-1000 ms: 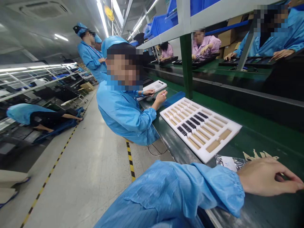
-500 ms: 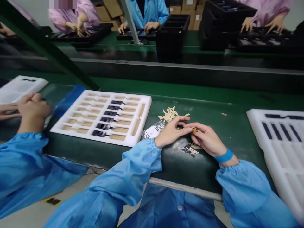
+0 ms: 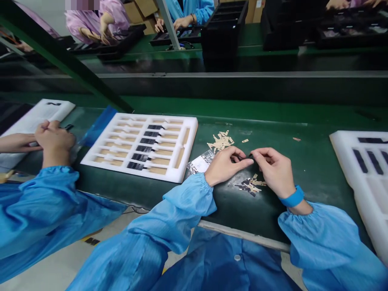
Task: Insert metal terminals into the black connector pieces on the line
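Observation:
My left hand (image 3: pixel 227 163) and my right hand (image 3: pixel 273 169) meet over the green work surface, thumbs and fingertips pinched. Between them shows a small dark piece (image 3: pixel 250 155), mostly hidden by the fingers; its exact kind is too small to tell. Just beyond my left hand lies a pile of cream-coloured flat pieces (image 3: pixel 221 141), with one loose piece (image 3: pixel 245 141) beside it. Below my hands is a smaller heap of black and cream pieces (image 3: pixel 251 185). A clear plastic bag with a white label (image 3: pixel 200 164) lies partly behind my left wrist.
On the left, a white foam tray (image 3: pixel 190 141) holds several black parts in its slots. Another foam tray (image 3: pixel 345 161) with black strips stands at right. A co-worker's hands (image 3: pixel 56 139) work at far left. Black bins (image 3: pixel 224 36) and other workers are across the line.
My fingertips have drawn slightly apart, and the small yellow-and-black bit seen between them earlier now shows only as dark. The view has shifted a little.

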Action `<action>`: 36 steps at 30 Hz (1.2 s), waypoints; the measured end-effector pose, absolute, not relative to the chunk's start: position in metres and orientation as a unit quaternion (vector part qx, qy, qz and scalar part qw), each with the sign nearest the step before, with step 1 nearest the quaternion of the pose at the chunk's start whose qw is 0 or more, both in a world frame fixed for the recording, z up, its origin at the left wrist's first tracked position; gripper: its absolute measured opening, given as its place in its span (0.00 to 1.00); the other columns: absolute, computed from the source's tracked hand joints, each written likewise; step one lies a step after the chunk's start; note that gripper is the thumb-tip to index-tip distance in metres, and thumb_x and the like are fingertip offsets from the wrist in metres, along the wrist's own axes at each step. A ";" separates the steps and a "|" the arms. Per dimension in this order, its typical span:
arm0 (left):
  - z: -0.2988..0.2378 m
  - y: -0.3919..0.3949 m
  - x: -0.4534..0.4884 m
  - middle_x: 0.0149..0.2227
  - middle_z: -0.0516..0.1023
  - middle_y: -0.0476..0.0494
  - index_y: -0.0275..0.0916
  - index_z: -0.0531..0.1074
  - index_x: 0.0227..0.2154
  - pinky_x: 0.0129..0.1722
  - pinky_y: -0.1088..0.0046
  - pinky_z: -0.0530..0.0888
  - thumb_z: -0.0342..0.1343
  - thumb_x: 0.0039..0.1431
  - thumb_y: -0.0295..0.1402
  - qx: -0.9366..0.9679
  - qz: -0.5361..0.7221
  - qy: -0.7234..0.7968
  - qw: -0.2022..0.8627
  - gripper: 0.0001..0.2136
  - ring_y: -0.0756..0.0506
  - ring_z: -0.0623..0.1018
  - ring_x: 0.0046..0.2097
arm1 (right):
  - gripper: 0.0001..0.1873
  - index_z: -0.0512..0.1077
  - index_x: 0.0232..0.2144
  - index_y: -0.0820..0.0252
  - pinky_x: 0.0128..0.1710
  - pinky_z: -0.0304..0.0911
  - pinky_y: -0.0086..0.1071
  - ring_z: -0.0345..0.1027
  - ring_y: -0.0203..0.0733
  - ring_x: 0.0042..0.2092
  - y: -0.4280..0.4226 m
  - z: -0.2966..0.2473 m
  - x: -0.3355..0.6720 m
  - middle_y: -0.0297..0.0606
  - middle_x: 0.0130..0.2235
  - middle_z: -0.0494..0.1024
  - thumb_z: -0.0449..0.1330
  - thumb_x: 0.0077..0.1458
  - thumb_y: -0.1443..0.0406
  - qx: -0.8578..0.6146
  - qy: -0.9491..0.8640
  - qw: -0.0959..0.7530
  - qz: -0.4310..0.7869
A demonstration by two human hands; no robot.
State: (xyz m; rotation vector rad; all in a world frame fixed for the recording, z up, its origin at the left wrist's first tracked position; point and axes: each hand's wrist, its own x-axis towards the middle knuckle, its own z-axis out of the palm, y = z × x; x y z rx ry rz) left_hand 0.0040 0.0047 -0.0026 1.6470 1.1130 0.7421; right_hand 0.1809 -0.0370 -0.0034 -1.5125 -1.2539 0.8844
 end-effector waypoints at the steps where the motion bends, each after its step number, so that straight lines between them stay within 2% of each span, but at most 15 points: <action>1: -0.003 0.004 0.004 0.34 0.79 0.46 0.36 0.76 0.36 0.36 0.74 0.73 0.63 0.57 0.44 0.681 0.305 0.464 0.478 0.15 0.50 0.76 0.34 | 0.17 0.79 0.38 0.61 0.27 0.62 0.31 0.66 0.37 0.28 -0.038 -0.003 0.181 0.40 0.33 0.78 0.64 0.58 0.52 -0.618 -0.517 0.472 0.358; 6: -0.005 0.006 0.003 0.35 0.81 0.47 0.36 0.76 0.33 0.40 0.74 0.73 0.55 0.60 0.34 0.685 0.318 0.463 0.464 0.07 0.50 0.78 0.37 | 0.16 0.78 0.43 0.60 0.27 0.61 0.30 0.65 0.34 0.28 -0.038 -0.004 0.181 0.39 0.37 0.77 0.63 0.60 0.54 -0.604 -0.542 0.468 0.349; 10: -0.007 0.007 0.003 0.35 0.81 0.47 0.37 0.77 0.33 0.39 0.74 0.73 0.55 0.60 0.33 0.696 0.312 0.470 0.445 0.07 0.49 0.78 0.37 | 0.21 0.74 0.49 0.59 0.27 0.62 0.29 0.64 0.33 0.28 -0.038 -0.007 0.180 0.39 0.40 0.76 0.66 0.57 0.55 -0.589 -0.566 0.448 0.365; 15: -0.006 0.006 0.002 0.36 0.81 0.48 0.37 0.78 0.35 0.38 0.75 0.72 0.55 0.59 0.31 0.730 0.308 0.446 0.416 0.08 0.50 0.78 0.37 | 0.14 0.74 0.39 0.60 0.28 0.61 0.30 0.63 0.34 0.27 -0.039 -0.007 0.180 0.35 0.32 0.75 0.65 0.57 0.56 -0.607 -0.610 0.402 0.312; 19: -0.003 0.004 0.001 0.38 0.81 0.47 0.38 0.79 0.36 0.40 0.75 0.73 0.55 0.59 0.31 0.766 0.289 0.427 0.384 0.08 0.49 0.78 0.38 | 0.13 0.75 0.33 0.60 0.28 0.60 0.30 0.64 0.36 0.27 -0.038 -0.003 0.183 0.35 0.27 0.74 0.63 0.56 0.55 -0.611 -0.598 0.402 0.327; 25: 0.001 0.013 -0.003 0.41 0.82 0.47 0.39 0.80 0.40 0.46 0.75 0.73 0.51 0.66 0.35 0.739 0.333 0.444 0.381 0.12 0.49 0.79 0.43 | 0.15 0.77 0.35 0.60 0.26 0.58 0.32 0.63 0.37 0.26 -0.029 -0.005 0.193 0.37 0.26 0.74 0.66 0.48 0.56 -0.675 -0.467 0.457 0.344; 29: 0.009 0.016 -0.025 0.43 0.82 0.46 0.39 0.80 0.41 0.47 0.75 0.73 0.49 0.69 0.40 0.734 0.350 0.467 0.347 0.15 0.49 0.79 0.46 | 0.18 0.78 0.35 0.58 0.28 0.58 0.35 0.64 0.39 0.26 -0.024 -0.011 0.196 0.36 0.25 0.73 0.67 0.45 0.53 -0.681 -0.454 0.462 0.342; 32: 0.020 0.027 -0.068 0.44 0.82 0.44 0.38 0.79 0.41 0.48 0.74 0.73 0.50 0.69 0.41 0.772 0.307 0.489 0.268 0.16 0.48 0.79 0.47 | 0.21 0.79 0.35 0.58 0.29 0.58 0.36 0.64 0.40 0.26 -0.023 -0.014 0.196 0.36 0.26 0.74 0.66 0.43 0.50 -0.684 -0.453 0.460 0.340; 35: 0.037 0.054 -0.130 0.45 0.81 0.44 0.39 0.78 0.42 0.51 0.70 0.72 0.50 0.69 0.38 0.800 0.147 0.574 0.096 0.13 0.46 0.79 0.47 | 0.23 0.79 0.36 0.59 0.29 0.58 0.36 0.64 0.39 0.26 -0.022 -0.016 0.196 0.36 0.25 0.74 0.66 0.42 0.49 -0.686 -0.443 0.463 0.344; 36: 0.043 0.064 -0.151 0.45 0.81 0.41 0.37 0.78 0.41 0.51 0.67 0.72 0.51 0.68 0.35 0.791 0.122 0.595 0.070 0.12 0.44 0.78 0.48 | 0.23 0.79 0.35 0.59 0.29 0.58 0.36 0.63 0.39 0.26 -0.021 -0.016 0.196 0.36 0.25 0.74 0.66 0.42 0.49 -0.688 -0.441 0.460 0.346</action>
